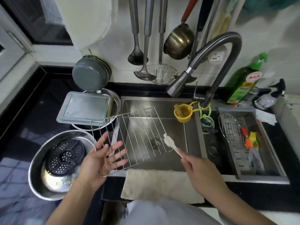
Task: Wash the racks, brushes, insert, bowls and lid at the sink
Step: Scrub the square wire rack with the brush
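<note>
A folded cloth [162, 184] lies over the near rim of the sink [191, 111], just in front of the person. Above the basin the left hand [100, 159] supports a wire rack [129, 137] from beneath, fingers spread flat under the bars, while the right hand [196, 166] grips a white brush [168, 141] whose head touches the rack's far edge. This looks like the scrubbing step; next the brush probably needs working along each bar. On the black counter [32, 98] at left sit a steel bowl [39, 181] holding a perforated insert [65, 156], and a grey lid [82, 109]. The faucet [211, 62] runs no water
</note>
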Tool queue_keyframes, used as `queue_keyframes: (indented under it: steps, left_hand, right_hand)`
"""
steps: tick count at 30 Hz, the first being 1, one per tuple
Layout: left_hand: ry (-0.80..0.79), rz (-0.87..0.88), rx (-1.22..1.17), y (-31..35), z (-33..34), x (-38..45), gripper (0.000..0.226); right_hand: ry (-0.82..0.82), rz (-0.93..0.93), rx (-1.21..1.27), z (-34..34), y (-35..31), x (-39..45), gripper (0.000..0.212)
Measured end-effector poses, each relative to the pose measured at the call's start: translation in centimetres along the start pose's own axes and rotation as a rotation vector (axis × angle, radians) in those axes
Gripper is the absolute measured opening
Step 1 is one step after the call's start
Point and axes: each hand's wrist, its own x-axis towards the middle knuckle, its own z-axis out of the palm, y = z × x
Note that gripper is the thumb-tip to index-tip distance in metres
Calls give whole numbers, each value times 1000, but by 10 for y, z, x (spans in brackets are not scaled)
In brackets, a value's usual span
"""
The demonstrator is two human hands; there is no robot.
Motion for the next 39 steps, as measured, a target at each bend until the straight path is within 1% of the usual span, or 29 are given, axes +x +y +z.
queue_keyframes:
  steps: [4, 5, 8, 10, 11, 15, 17, 19, 22, 24, 26, 28, 29, 31, 32, 35, 37, 39]
  left_hand:
    - [0, 26, -2, -11, 18, -3, 46]
    - [1, 41, -13, -12, 22, -4, 46]
    - [14, 81, -49, -14, 32, -6, 48]
    - [16, 74, -74, -15, 36, -7, 46]
    - [11, 59, -76, -17, 38, -8, 45]
    - [-39, -15, -35, -30, 48, -12, 43]
    - [-57, -14, -23, -32, 53, -13, 43]
    - [-50, 15, -15, -26, 53, -13, 44]
    - [-25, 57, -21, -14, 44, -10, 45]
    - [-9, 63, -45, -9, 39, -9, 44]
    - [-9, 55, -54, -9, 37, -9, 44]
    - [-26, 34, -43, -15, 39, -12, 44]
    - [-42, 24, -38, -19, 41, -14, 45]
    - [-71, 10, -24, -25, 46, -16, 46]
    - [-79, 8, -16, -26, 47, -16, 46]
    - [-79, 32, 2, -22, 47, -16, 47]
    - [-51, 57, -13, -18, 43, -15, 46]
    - [-7, 82, -62, -14, 35, -14, 44]
  right_hand:
    - [159, -25, -65, 1, -15, 28, 46]
    - [171, -47, -63, 6, -17, 26, 47]
    - [86, -68, -46, 23, -24, -4, 49]
    - [34, -48, -50, 23, -22, -15, 51]
    - [35, -39, -55, 21, -20, -10, 52]
    - [178, -58, -103, 6, -41, 35, 49]
    - [226, -53, -84, -5, -49, 54, 49]
    - [257, -53, -59, -15, -44, 55, 48]
    - [200, -91, -50, -9, -24, 19, 49]
    - [100, -64, -84, -1, -14, -10, 50]
    - [54, -15, -97, 3, -14, -17, 53]
    - [92, -36, -84, 0, -22, 0, 52]
    - [139, -57, -89, -3, -28, 14, 51]
    - [220, -78, -136, -14, -41, 47, 47]
    - [229, -74, -164, -22, -48, 60, 45]
    - [201, -71, -205, -31, -55, 72, 43]
    - [158, -91, -201, -21, -48, 54, 45]
    - [66, -78, -232, -1, -33, 18, 49]
